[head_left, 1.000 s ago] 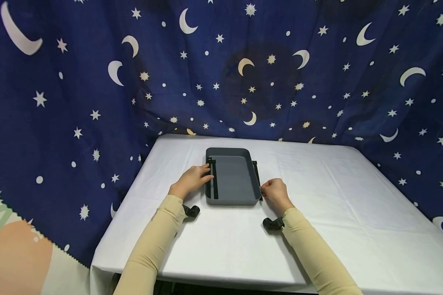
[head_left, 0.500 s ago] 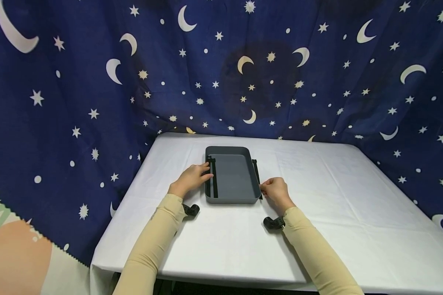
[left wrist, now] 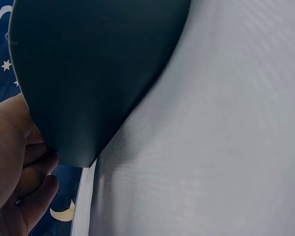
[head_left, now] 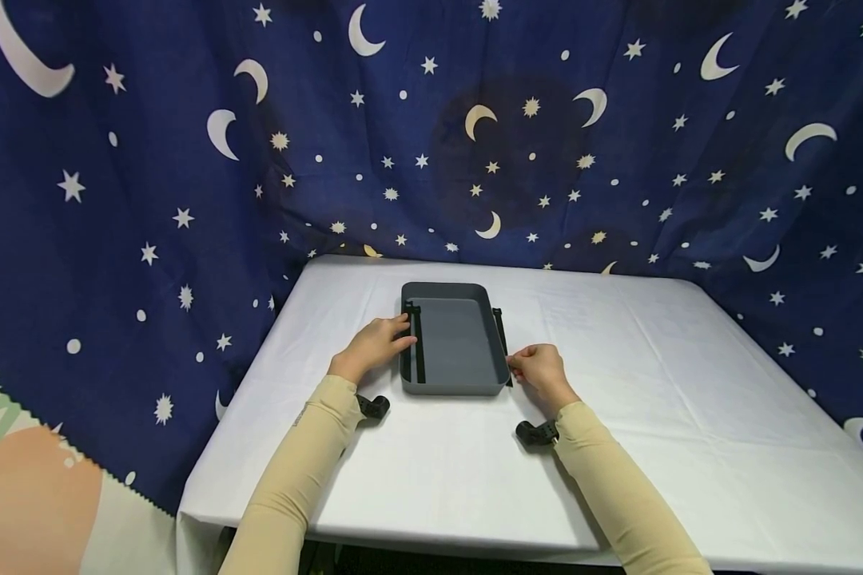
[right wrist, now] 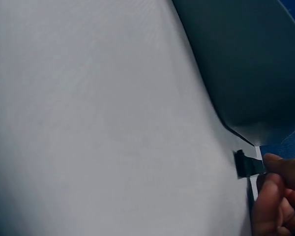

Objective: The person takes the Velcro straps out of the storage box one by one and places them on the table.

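A grey rectangular tray (head_left: pixel 457 389) with raised walls stands on the table in the head view. My left hand (head_left: pixel 374 345) holds its left wall, thumb reaching over the rim; in the left wrist view several fingers (left wrist: pixel 37 189) curl beside the wall's outer face. Inside the tray, along the left side, lies a flat black strap (head_left: pixel 420 351) with a wider far end. Outside the right wall lies another black strap (head_left: pixel 499 326). My right hand (head_left: pixel 541 370) pinches its near end, and that end (right wrist: pixel 246 164) sticks out from between thumb and finger in the right wrist view.
A white cloth covers the table (head_left: pixel 662 399). Behind it hangs a dark blue curtain (head_left: pixel 431 128) with moons and stars. A black camera mount sits at each wrist, the left mount (head_left: pixel 375 407) and the right mount (head_left: pixel 535 434). Patterned fabric (head_left: pixel 36 495) shows at lower left.
The whole head view has shifted slightly. Both hands keep their places at the tray, and the straps lie as before.
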Demonstrator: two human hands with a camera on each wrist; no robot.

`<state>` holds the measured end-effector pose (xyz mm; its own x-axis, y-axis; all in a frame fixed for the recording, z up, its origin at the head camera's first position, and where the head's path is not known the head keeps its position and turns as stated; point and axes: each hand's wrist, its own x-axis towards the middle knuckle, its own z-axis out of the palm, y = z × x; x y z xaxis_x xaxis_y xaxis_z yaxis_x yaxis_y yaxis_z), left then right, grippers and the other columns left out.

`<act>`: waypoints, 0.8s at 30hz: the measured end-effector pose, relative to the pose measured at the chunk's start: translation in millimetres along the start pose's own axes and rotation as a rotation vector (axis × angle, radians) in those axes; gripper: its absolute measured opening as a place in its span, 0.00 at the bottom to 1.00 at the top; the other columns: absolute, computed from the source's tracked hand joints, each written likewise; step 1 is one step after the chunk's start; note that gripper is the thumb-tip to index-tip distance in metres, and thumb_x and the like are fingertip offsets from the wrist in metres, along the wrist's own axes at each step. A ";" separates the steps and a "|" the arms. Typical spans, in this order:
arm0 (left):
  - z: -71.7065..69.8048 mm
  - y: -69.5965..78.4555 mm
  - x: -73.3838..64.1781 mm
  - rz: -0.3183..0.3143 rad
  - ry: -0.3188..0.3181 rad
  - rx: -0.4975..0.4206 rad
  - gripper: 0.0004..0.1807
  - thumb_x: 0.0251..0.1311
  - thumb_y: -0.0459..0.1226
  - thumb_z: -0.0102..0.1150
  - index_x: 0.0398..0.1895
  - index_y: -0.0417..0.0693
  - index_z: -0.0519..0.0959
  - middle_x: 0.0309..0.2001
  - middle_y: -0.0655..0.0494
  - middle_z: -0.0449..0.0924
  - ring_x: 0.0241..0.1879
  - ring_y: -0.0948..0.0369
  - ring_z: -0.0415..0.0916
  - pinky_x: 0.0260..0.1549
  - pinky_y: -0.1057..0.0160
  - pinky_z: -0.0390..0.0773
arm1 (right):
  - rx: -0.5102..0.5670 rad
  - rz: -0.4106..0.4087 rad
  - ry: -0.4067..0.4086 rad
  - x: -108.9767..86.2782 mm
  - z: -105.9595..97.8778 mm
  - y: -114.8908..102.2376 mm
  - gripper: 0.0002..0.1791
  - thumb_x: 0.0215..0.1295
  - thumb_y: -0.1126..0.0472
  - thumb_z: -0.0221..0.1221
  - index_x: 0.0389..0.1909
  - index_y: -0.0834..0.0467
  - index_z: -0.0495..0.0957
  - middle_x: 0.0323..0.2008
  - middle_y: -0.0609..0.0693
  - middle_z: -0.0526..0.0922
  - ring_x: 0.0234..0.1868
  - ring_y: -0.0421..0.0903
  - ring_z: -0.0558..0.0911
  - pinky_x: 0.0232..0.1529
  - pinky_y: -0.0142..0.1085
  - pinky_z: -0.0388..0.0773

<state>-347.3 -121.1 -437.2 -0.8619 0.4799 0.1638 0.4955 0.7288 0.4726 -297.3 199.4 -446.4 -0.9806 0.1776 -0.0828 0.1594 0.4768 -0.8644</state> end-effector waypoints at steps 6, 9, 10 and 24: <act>-0.1 0.5 0.0 -0.002 0.006 0.000 0.28 0.73 0.47 0.55 0.67 0.37 0.73 0.73 0.43 0.65 0.71 0.46 0.66 0.71 0.51 0.68 | 0.032 0.014 -0.007 0.0 -0.4 -1.3 0.09 0.67 0.67 0.63 0.38 0.72 0.82 0.20 0.46 0.82 0.18 0.35 0.76 0.21 0.25 0.77; -0.1 0.7 -0.1 -0.002 0.004 0.002 0.29 0.73 0.47 0.55 0.67 0.37 0.73 0.73 0.44 0.65 0.71 0.46 0.66 0.71 0.51 0.68 | 0.042 0.018 -0.006 0.0 -0.1 -1.2 0.09 0.67 0.67 0.63 0.38 0.71 0.82 0.20 0.46 0.82 0.19 0.35 0.77 0.21 0.25 0.77; 0.0 0.8 -0.1 -0.003 0.003 0.006 0.29 0.73 0.48 0.55 0.67 0.37 0.73 0.73 0.44 0.65 0.71 0.47 0.66 0.71 0.51 0.68 | 0.043 0.019 -0.005 0.0 0.0 -1.0 0.09 0.67 0.67 0.62 0.38 0.71 0.82 0.20 0.46 0.82 0.19 0.35 0.77 0.21 0.25 0.77; 0.4 0.0 0.4 0.007 0.010 0.004 0.29 0.72 0.48 0.55 0.67 0.37 0.73 0.73 0.42 0.65 0.71 0.46 0.67 0.71 0.51 0.68 | 0.043 -0.007 0.007 -0.5 -0.8 -3.4 0.10 0.67 0.66 0.63 0.39 0.72 0.82 0.21 0.48 0.83 0.19 0.35 0.78 0.23 0.27 0.80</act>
<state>-347.6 -120.7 -437.4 -0.8593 0.4801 0.1763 0.5023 0.7274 0.4675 -297.3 198.4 -443.0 -0.9809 0.1804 -0.0734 0.1472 0.4403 -0.8857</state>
